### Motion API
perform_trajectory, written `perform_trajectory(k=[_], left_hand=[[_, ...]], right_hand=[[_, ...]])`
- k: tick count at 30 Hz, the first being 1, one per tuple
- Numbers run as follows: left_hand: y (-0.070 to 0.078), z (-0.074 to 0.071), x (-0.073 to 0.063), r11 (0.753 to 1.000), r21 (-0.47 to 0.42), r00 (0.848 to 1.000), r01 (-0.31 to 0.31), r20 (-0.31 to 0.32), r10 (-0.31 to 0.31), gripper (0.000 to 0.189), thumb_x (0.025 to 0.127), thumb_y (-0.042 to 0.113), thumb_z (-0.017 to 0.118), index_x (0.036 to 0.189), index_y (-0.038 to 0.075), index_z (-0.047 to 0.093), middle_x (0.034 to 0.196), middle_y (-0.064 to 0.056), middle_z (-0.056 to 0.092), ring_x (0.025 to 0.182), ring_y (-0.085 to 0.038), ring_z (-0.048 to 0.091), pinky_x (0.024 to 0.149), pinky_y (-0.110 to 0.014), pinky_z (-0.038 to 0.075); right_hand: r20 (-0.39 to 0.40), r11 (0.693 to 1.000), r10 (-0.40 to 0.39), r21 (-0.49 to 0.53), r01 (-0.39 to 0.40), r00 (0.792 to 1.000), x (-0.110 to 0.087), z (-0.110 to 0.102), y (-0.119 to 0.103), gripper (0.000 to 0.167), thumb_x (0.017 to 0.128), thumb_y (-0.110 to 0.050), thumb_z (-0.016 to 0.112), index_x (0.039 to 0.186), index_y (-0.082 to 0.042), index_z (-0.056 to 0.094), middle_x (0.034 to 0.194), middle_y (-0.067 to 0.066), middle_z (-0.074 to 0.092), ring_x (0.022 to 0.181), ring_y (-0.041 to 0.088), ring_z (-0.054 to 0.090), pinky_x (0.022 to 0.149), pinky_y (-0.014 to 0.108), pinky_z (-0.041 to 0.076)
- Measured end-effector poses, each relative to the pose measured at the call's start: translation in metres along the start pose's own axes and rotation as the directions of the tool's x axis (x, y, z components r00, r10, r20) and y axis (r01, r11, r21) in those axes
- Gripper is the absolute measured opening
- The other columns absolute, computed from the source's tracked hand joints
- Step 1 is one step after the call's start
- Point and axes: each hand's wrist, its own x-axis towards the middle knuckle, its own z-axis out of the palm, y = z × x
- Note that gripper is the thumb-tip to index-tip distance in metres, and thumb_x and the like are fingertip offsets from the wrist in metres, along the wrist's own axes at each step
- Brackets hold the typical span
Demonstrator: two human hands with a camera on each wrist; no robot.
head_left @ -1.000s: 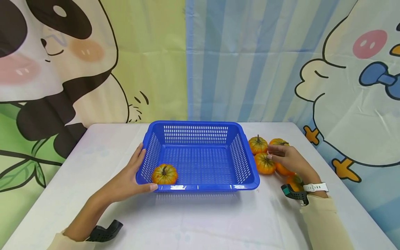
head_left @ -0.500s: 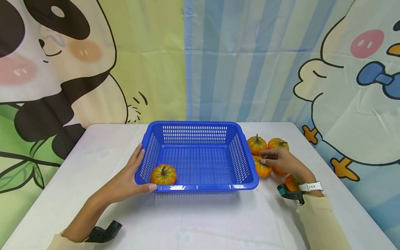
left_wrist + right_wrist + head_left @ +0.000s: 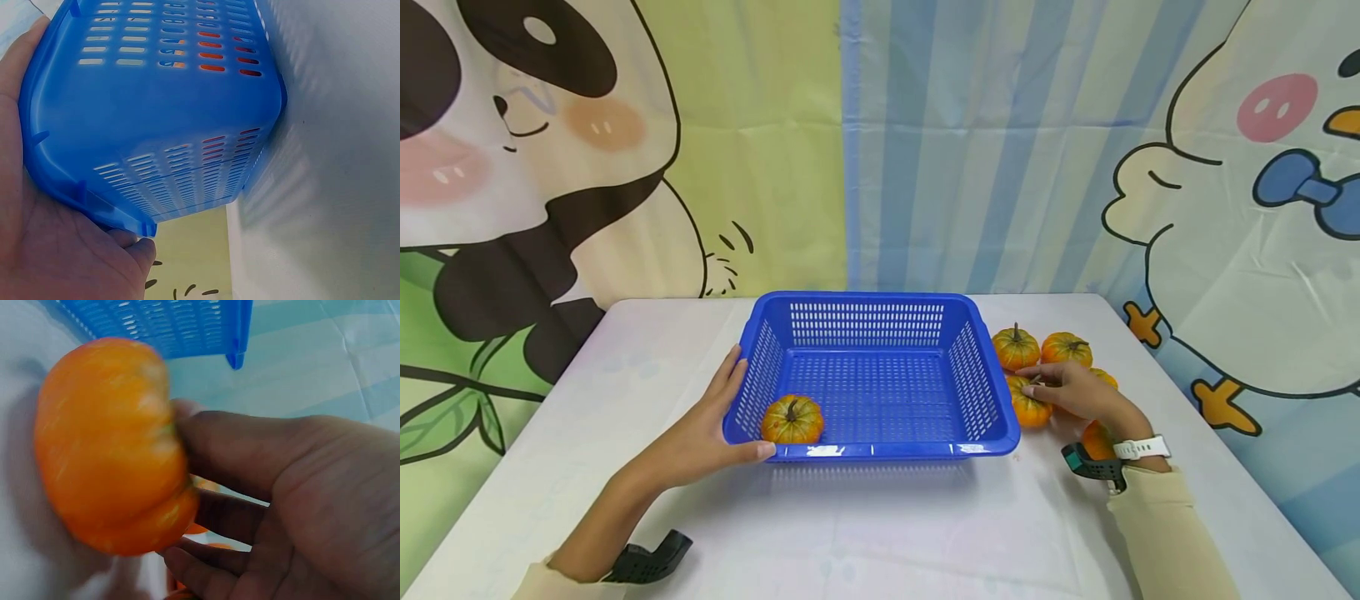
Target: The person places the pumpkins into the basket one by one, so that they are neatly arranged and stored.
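The right hand (image 3: 1081, 392) pinches the near pumpkin (image 3: 1028, 408) at its stem side, thumb against fingers; whether the fruit is off the worktop (image 3: 880, 533) I cannot tell. It sits just outside the right wall of the blue basket (image 3: 880, 451). The left hand (image 3: 709, 437) grips the basket's near left corner, thumb along the front rim. Inside, one pumpkin (image 3: 793, 419) rests in that same corner.

The hold looks shallow, taken at the top rather than round the belly, so the pumpkin could twist or drop if the stem slips or snaps. The back pumpkin (image 3: 1016, 348) sits close beside it, and a careless pull could roll that one away. The basket's right wall stands high next to the fruit; too low a path would knock it, and only the left corner is held, so the basket might swivel.
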Motion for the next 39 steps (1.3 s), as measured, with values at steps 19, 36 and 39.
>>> perform_trajectory(k=[19,36,39], left_hand=[[0.001,0.0,0.0,1.0,0.013,1.0,-0.005,-0.003,0.005,0.117,0.079,0.043,0.077,0.156,0.014,-0.005,0.16,0.006,-0.02,0.145,-0.044,-0.001,0.103,-0.073,0.017],[0.003,-0.001,-0.002,1.0,0.02,1.0,0.004,-0.006,-0.003,0.116,0.079,0.043,0.076,0.156,0.012,-0.005,0.161,-0.002,-0.018,0.143,-0.048,0.001,0.101,-0.074,0.019],[0.004,0.0,-0.002,1.0,0.019,1.0,0.001,-0.007,0.0,0.116,0.079,0.043,0.076,0.156,0.012,-0.005,0.161,-0.002,-0.018,0.143,-0.049,0.002,0.1,-0.074,0.019]], right_hand=[[-0.01,1.0,0.017,-0.022,-0.017,1.0,0.001,0.002,0.003,0.053,0.093,-0.037,0.066,0.133,-0.004,0.059,0.113,0.014,0.064,0.093,0.025,0.058,0.079,0.035,0.054],[-0.168,0.999,-0.013,0.027,0.018,0.986,-0.004,-0.011,-0.002,0.062,0.093,-0.046,0.061,0.138,-0.003,0.054,0.123,0.024,0.059,0.09,0.035,0.061,0.078,0.043,0.056],[-0.207,0.998,-0.038,0.039,0.047,0.978,-0.008,-0.016,-0.004,0.065,0.094,-0.049,0.059,0.138,-0.002,0.053,0.128,0.024,0.058,0.11,0.037,0.057,0.094,0.052,0.048]])
